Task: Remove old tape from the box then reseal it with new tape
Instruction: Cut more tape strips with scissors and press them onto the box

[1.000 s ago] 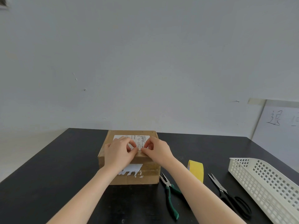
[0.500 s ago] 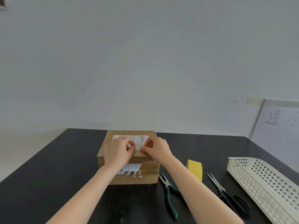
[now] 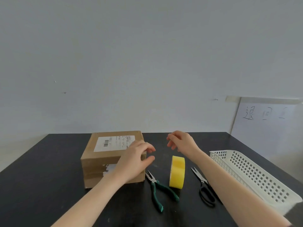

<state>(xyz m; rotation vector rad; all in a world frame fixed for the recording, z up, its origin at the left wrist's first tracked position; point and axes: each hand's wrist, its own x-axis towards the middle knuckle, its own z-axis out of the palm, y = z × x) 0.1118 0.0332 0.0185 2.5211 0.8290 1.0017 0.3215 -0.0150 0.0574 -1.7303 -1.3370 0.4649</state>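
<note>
A brown cardboard box (image 3: 105, 161) stands on the black table (image 3: 41, 177), with a white shipping label (image 3: 114, 142) on top and torn white remnants on its front face. My left hand (image 3: 136, 158) hovers at the box's near right corner, fingers loosely curled and holding nothing I can see. My right hand (image 3: 182, 141) is in the air to the right of the box, above and behind the yellow tape roll (image 3: 177, 172), its fingers relaxed and empty. The roll stands on edge.
Green-handled pliers (image 3: 157, 189) lie between the box and the roll. Black-handled scissors (image 3: 205, 187) lie right of the roll. A white perforated basket (image 3: 255, 174) sits at the right table edge. A white sheet with writing (image 3: 268, 122) leans on the wall.
Both hands have come off the top of the box, where they were picking at the label edge, and moved right. The view has also shifted right.
</note>
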